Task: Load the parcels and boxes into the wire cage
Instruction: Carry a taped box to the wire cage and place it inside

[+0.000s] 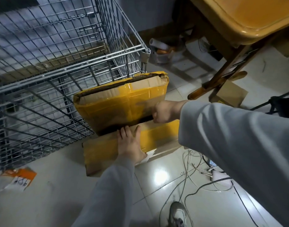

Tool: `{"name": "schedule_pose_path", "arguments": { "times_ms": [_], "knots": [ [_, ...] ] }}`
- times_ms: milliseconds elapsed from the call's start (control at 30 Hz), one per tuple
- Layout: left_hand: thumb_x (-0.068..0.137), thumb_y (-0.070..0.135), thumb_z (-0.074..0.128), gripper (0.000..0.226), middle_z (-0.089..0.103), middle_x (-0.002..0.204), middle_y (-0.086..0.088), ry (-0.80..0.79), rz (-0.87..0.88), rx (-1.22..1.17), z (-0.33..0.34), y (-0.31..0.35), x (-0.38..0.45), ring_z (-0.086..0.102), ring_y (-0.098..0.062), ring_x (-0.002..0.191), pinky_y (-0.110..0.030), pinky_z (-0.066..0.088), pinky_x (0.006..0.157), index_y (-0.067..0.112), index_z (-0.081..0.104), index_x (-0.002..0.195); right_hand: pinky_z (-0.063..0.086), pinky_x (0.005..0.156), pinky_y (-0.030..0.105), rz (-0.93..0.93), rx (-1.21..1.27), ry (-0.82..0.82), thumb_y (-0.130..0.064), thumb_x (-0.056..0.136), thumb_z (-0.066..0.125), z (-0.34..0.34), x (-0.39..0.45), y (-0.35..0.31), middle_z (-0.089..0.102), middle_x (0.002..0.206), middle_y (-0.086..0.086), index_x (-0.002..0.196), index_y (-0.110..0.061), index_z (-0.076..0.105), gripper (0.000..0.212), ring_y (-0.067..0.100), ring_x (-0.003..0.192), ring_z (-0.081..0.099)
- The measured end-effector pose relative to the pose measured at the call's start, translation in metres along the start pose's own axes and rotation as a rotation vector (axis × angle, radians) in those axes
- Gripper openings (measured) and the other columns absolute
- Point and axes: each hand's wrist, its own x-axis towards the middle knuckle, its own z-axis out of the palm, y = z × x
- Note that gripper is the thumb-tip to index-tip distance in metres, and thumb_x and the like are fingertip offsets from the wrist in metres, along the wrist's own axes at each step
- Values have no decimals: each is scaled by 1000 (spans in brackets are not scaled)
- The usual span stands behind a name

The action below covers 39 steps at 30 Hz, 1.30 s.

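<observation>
- right hand (166, 112): my fingers are curled under the lower right edge of the upper box (122, 104), grasping it; the fingertips themselves are hidden behind the cardboard.
- left hand (130, 143): my fingers lie straight and spread, released, pressing flat on the top face of the lower box (117, 149); they grasp nothing.
- upper box: flat cardboard wound in yellow tape, tilted up on its lower edge, which sits just beyond my left fingertips. its far top edge leans on the wire cage (47, 71), near the corner post. the top seam is crushed and torn, with bare cardboard showing between tape bands.
- lower box: flat on the floor (67, 185) under my left palm, taped yellow with a brown strip; its long axis runs left to right across my view.
- key relation: the upper box's long axis runs left to right, roughly parallel to the cage front rail, which lies up and away from my right knuckles. i judge the right hand to be the lifting hand, as it already holds the box; the left is nearer the lower edge and could slide under it.
- cage: open mesh; i cannot tell whether parcels lie inside.
- behind my right wrist: loose cables (194, 171) on the floor.
</observation>
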Motion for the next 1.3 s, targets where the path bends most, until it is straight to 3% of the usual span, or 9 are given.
{"name": "schedule_pose_path", "arguments": {
  "times_ms": [233, 367, 533, 667, 800, 933, 1100, 1200, 1300],
  "knots": [
    [67, 69, 65, 122, 7, 152, -26, -121, -81, 100, 14, -10, -3, 13, -45, 139, -53, 17, 114, 25, -13, 150, 38, 74, 29, -17, 19, -19, -21, 94, 50, 9, 10, -4, 60, 103, 7, 109, -13, 62, 20, 23, 89, 52],
    [68, 65, 66, 120, 9, 151, -25, -99, -77, 94, 14, -7, -2, 15, -44, 138, -54, 19, 113, 26, -12, 150, 38, 73, 30, -21, 31, -39, -21, 95, 50, 16, 9, -4, 60, 100, 8, 111, -12, 63, 23, 23, 88, 52],
    [71, 63, 64, 109, 11, 154, -21, -4, 20, 29, 8, 10, 10, 13, -42, 140, -54, 9, 116, 30, -4, 150, 36, 72, 30, -38, 41, -48, -25, 95, 51, 21, 10, -2, 56, 90, 5, 74, -22, 51, 21, 23, 83, 50],
    [72, 68, 61, 108, 9, 153, -22, 4, 27, 29, 17, 14, 12, 12, -42, 140, -53, 10, 116, 29, -3, 150, 36, 70, 30, -47, 57, -63, -25, 95, 50, 22, 12, 0, 55, 87, 3, 81, -21, 52, 15, 21, 82, 50],
    [71, 71, 59, 113, 5, 154, -24, -20, -34, 50, 25, 14, 7, 11, -42, 140, -53, 14, 115, 29, -10, 150, 34, 57, 27, -28, 73, -72, -22, 94, 52, 23, 16, 6, 50, 72, -1, 67, -24, 46, 27, 21, 77, 49],
    [64, 79, 58, 122, -4, 155, -25, -47, -39, 69, 26, 16, 6, 3, -42, 143, -57, 0, 114, 31, -14, 149, 36, 65, 28, -33, 44, -68, -23, 94, 52, 24, 18, 7, 54, 83, 3, 78, -19, 53, 16, 23, 80, 50],
    [55, 85, 56, 131, -11, 156, -21, -42, 17, 78, 24, 17, 0, -4, -38, 144, -55, -7, 114, 30, -16, 149, 32, 50, 24, -25, 19, -79, -20, 94, 51, 20, 16, 11, 52, 76, 3, 67, -20, 47, 28, 22, 73, 49],
    [55, 84, 59, 133, -11, 157, -18, -84, 82, 126, 13, 19, 0, -5, -36, 145, -54, -7, 114, 29, -17, 149, 38, 60, 26, 7, 33, -63, -24, 94, 50, 13, 12, 18, 60, 88, 8, 86, -13, 60, 18, 25, 80, 53],
    [58, 79, 63, 133, -9, 158, -16, -148, 114, 166, 4, 23, -1, -3, -35, 146, -54, -4, 115, 28, -19, 149, 42, 69, 30, 37, 61, -32, -23, 95, 47, 5, 3, 28, 64, 101, 11, 102, -9, 65, 24, 27, 92, 59]
  ]
}}
